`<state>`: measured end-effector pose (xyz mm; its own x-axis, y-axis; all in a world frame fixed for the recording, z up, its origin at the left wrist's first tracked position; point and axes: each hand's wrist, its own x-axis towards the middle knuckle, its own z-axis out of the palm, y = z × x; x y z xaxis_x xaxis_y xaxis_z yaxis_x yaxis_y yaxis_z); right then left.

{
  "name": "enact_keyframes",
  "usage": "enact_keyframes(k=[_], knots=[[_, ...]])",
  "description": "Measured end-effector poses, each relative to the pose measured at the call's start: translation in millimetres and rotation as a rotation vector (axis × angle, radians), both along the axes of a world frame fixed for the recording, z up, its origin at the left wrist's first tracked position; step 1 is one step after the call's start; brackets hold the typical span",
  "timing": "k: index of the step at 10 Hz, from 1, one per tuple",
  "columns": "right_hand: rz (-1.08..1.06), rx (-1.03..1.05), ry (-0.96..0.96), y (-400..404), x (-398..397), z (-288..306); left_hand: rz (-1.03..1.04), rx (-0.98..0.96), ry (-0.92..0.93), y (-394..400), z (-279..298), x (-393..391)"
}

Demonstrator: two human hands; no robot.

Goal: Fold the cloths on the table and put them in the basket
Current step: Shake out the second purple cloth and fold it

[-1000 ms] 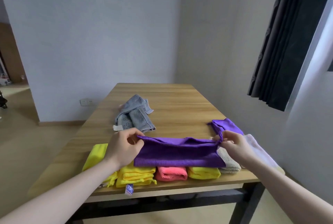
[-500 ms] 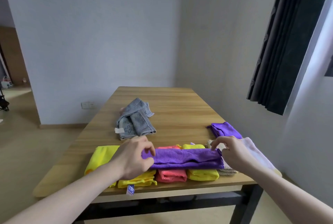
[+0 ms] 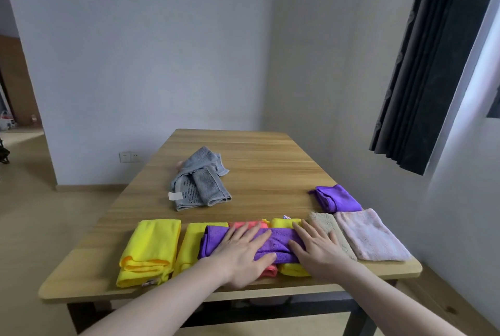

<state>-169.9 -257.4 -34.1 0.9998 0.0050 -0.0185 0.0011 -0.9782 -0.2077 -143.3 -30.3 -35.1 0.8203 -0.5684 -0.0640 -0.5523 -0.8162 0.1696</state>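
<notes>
Since a second ago the folded purple microfibre cloth [image 3: 273, 241], then held up stretched between pinching fingers, has come down onto the row of folded cloths at the table's 6 o'clock edge; both hands have let go of it and now lie flat on top. Left hand [image 3: 243, 252]: palm down, fingers straight, pressing the cloth's left half. Right hand [image 3: 316, 250]: same posture, fingers spread, on the cloth's right end, fingertips reaching the beige fleece cloth [image 3: 328, 230]. Judgement: the fold is being smoothed flat, so this cloth is close to done, but it rests across the coral folded cloth [image 3: 244, 224] and the yellow folded cloths rather than in any basket. No basket is visible in this view, so the putting-away step looks not yet begun. Still unfolded, by appearance: the crumpled grey terry towel [image 3: 200, 181] at 12 o'clock of centre on the light wooden table [image 3: 270, 157], and a second bunched purple cloth [image 3: 335, 197] at 3 o'clock. A pale pink fleece cloth [image 3: 370, 235] lies flat at 4 o'clock, touching the beige one. Labels: a white tag [image 3: 174, 196] on the grey towel, no print legible; small tags on the yellow cloths, too small to read.
</notes>
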Motion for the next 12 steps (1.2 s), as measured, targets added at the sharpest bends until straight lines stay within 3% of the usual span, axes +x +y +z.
enact_keyframes(k=[3,5,7,9,10,11,12], knots=[[-0.006,-0.004,0.003,1,1,-8,0.099,-0.056,0.036,47,1,8],[-0.027,-0.005,0.014,3,1,-9,0.291,-0.308,-0.054,90,-16,21],[-0.073,0.053,-0.042,5,-1,-9,0.356,-0.41,-0.162,86,-27,14],[-0.188,0.183,-0.058,-5,0,22,0.374,-0.439,-0.157,89,-29,14],[-0.205,0.075,-0.075,-6,-9,52,0.379,-0.447,-0.16,89,-29,15],[-0.237,-0.04,0.026,-9,-15,73,0.378,-0.45,-0.169,88,-29,14],[-0.266,0.028,0.103,-17,-7,71,0.378,-0.457,-0.175,89,-29,14]])
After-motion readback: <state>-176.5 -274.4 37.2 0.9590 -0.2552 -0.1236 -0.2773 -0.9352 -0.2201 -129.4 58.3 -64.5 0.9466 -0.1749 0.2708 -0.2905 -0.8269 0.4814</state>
